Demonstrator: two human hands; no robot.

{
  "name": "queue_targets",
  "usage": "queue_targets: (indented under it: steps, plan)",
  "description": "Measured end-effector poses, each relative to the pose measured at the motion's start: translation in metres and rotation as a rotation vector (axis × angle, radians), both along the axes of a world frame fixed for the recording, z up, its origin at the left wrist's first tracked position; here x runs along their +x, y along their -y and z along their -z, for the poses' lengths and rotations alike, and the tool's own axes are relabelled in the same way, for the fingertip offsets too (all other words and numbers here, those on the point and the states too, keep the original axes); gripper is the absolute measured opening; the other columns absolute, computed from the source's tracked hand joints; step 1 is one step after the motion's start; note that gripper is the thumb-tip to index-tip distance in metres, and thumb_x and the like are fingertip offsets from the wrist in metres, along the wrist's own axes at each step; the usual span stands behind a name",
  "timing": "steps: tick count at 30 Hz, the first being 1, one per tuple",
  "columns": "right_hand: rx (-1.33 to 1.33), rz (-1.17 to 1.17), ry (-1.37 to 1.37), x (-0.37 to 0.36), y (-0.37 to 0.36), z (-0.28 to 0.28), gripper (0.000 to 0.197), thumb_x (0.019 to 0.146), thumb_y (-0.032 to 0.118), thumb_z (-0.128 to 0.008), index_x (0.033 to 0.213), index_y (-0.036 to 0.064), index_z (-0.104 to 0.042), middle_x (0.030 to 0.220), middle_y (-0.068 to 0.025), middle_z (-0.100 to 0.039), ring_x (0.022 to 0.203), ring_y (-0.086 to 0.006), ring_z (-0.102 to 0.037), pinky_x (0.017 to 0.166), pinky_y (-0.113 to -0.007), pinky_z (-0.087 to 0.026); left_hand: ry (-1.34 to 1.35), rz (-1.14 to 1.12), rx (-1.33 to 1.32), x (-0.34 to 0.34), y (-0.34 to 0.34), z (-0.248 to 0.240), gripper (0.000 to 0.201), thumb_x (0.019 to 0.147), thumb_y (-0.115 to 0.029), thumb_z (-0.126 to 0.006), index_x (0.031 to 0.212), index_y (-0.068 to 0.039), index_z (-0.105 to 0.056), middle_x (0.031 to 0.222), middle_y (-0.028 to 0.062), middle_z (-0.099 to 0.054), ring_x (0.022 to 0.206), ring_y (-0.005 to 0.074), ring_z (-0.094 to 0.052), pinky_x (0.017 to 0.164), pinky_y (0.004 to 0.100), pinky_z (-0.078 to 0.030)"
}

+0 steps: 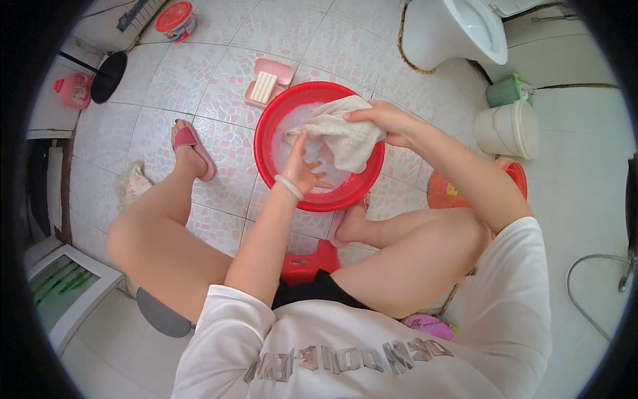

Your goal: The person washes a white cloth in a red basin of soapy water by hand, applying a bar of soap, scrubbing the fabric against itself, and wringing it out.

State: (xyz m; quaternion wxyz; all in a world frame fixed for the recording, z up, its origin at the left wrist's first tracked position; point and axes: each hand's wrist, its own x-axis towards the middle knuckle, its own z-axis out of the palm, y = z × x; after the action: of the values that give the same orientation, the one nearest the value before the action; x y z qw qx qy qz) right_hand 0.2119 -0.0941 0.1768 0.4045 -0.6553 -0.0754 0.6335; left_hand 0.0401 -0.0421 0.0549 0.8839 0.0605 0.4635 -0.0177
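Note:
A wet, off-white cloth [349, 143] hangs bunched over a round red basin [263, 163] of sudsy, whitish water [286, 133]. My right hand [387, 121] grips the cloth at its right upper side, with the thumb on top, above the basin's right rim. On the left, my left hand [307, 169] is over the water with its fingers spread. Its thumb points up against the cloth's left edge, and a white bangle circles that wrist. Part of the cloth's underside is hidden.
Beyond the basin lies an open pink soap box [276, 68] with a ridged cream soap bar [264, 87]. A white lidded bucket [508, 130] and an orange-red container [512, 174] stand to the right. A red stool [309, 263] is under me; a toilet [455, 33] stands farther back.

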Motion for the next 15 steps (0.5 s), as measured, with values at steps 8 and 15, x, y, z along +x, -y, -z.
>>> queue_targets:
  steps: [8,15]
  plan:
    - [0.137,0.012,0.384,-0.055,0.025,-0.016,0.040,0.071,0.007,-0.064,0.108,-0.0016,-0.053,0.100,-0.0117,-0.060,0.091,-0.0188,-0.058,0.079,-0.031,-0.046,0.743,-0.178,-0.118,0.018,0.004,-0.042,0.073,0.078,-0.068,-0.043,0.130,-0.017,-0.040,0.129,0.0094,-0.045,0.119,0.0289,-0.044,0.097,0.0552,-0.033]
    - [0.225,0.064,0.448,-0.063,0.049,-0.025,0.040,0.074,0.008,-0.063,0.111,-0.0015,-0.051,0.101,-0.0124,-0.060,0.095,-0.0210,-0.057,0.081,-0.032,-0.045,0.676,-0.229,-0.025,0.037,-0.011,-0.041,0.048,0.083,-0.047,-0.055,0.110,-0.008,-0.055,0.107,0.0097,-0.060,0.100,0.0259,-0.058,0.089,0.0418,-0.046]
